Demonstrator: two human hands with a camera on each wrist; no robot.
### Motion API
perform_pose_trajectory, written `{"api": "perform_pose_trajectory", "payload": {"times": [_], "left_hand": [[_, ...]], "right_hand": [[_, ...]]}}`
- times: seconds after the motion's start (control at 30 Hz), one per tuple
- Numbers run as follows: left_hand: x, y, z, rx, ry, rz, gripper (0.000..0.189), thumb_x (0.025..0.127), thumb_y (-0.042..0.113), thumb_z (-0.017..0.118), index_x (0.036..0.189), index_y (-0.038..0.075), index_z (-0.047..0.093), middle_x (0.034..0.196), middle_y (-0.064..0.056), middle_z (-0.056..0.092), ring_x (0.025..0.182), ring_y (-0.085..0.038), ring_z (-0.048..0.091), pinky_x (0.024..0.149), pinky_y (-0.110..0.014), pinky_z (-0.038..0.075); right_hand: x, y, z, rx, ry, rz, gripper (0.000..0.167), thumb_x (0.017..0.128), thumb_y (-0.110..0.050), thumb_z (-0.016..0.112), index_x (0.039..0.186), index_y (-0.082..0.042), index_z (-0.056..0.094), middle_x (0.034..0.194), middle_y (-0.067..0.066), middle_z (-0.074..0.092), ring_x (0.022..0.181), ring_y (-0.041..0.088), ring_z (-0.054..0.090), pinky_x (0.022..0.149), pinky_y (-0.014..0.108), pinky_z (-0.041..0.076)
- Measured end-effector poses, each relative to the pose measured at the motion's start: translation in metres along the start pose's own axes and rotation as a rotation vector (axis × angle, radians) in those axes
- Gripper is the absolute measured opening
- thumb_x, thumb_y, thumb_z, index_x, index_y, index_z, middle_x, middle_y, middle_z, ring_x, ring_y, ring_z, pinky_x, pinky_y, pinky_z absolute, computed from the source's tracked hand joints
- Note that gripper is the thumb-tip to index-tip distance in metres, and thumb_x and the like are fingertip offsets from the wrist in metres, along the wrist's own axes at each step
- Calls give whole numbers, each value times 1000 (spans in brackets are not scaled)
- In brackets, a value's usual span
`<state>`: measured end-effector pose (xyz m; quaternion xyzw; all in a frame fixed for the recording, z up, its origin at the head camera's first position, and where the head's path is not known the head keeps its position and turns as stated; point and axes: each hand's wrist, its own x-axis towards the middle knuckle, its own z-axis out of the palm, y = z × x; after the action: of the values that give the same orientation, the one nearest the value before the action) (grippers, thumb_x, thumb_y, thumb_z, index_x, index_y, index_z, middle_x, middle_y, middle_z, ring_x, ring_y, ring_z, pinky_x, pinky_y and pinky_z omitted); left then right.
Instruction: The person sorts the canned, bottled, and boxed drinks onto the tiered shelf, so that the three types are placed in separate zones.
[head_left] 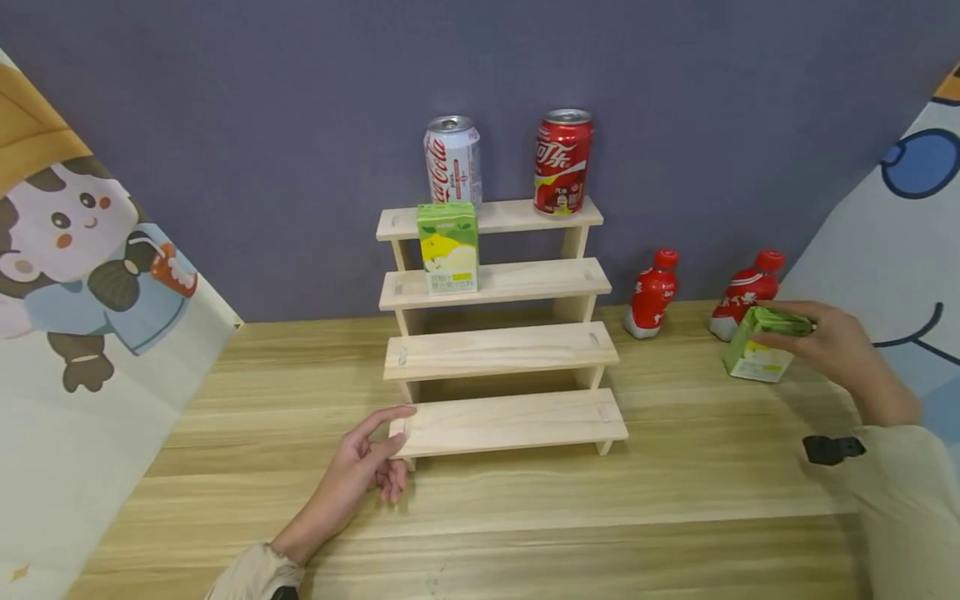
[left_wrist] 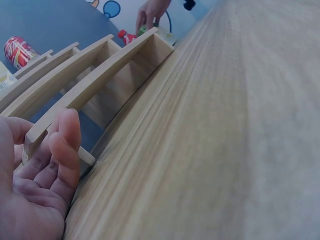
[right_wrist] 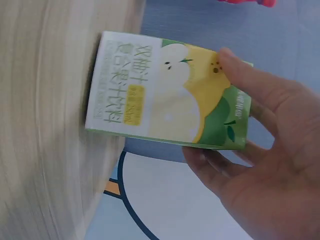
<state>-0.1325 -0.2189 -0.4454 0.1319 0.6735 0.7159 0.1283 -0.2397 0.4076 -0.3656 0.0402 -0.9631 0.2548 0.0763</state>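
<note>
My right hand (head_left: 840, 346) grips a green and yellow juice box (right_wrist: 165, 95) around its upper end, thumb on one side and fingers on the other. The box stands low at the tabletop on the right, in front of a red bottle (head_left: 756, 283). My left hand (head_left: 363, 462) pinches the left end of the lowest step of a wooden tiered shelf (head_left: 510, 423), thumb and fingers on the board's edge, as the left wrist view also shows. A matching juice box (head_left: 448, 250) stands upright on the shelf's second step from the top, at the left.
On the top step stand a white cola can (head_left: 453, 162) at the left and a red cola can (head_left: 562, 162) at the right. Another red bottle (head_left: 652, 296) stands on the wooden table (head_left: 525, 533) beside the shelf. Printed panels (head_left: 97, 250) flank both sides, with a dark wall behind.
</note>
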Motion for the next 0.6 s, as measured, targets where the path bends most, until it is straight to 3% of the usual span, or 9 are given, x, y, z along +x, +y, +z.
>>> {"api": "perform_pose_trajectory", "payload": {"times": [0.27,0.6], "left_hand": [[0,0,0,-8,-13,9,47,105,20,51,148,6,39,63,-7,66,49,-15,60,41,-23,48],[1,0,0,-6,-14,7,46,106,20,51,148,6,39,63,-7,66,48,-15,60,41,-22,47]], "right_hand": [[3,0,10,-10,88,-108,51,90,-11,75,130,13,55,128,43,50,116,58,44,88,72,37],[1,-8,14,-78,206,-193,38,86,-6,78,119,9,67,117,39,60,107,54,55,81,67,44]]}}
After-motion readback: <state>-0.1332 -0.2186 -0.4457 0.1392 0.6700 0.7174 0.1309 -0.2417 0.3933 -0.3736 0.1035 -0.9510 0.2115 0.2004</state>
